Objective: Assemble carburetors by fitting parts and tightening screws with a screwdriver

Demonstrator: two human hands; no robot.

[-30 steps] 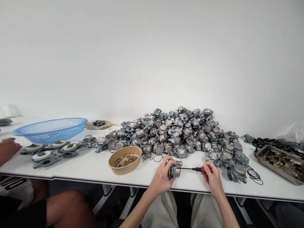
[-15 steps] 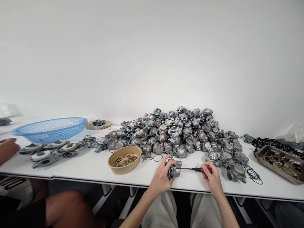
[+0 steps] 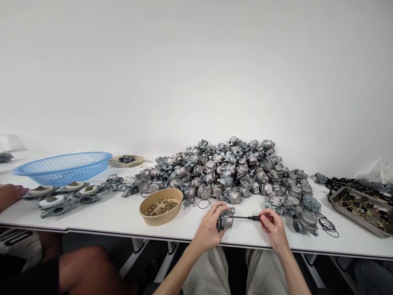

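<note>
My left hand (image 3: 211, 225) is wrapped round a grey metal carburetor (image 3: 227, 219), held on its side near the table's front edge. In my right hand (image 3: 273, 225) is a screwdriver (image 3: 255, 218) with a red and black handle, gripped by the fingertips. Its thin shaft lies level and points left, with the tip at the carburetor's right face. My fingers hide the carburetor's left part. Just behind my left hand, thin black rubber rings (image 3: 203, 204) lie on the white table (image 3: 245, 237).
A big heap of carburetors (image 3: 227, 172) stands behind my hands. To the left are a tan bowl of small brass parts (image 3: 161, 221), a blue basket (image 3: 66, 174) and carburetors with white floats (image 3: 52, 201). A metal tray (image 3: 359, 219) stands right. A co-worker's hand (image 3: 10, 196) shows far left.
The carburetor has turned slightly in my left hand, and the screwdriver stays at its face. The co-worker's hand at far left has moved slightly down and right, toward the carburetors with white floats.
</note>
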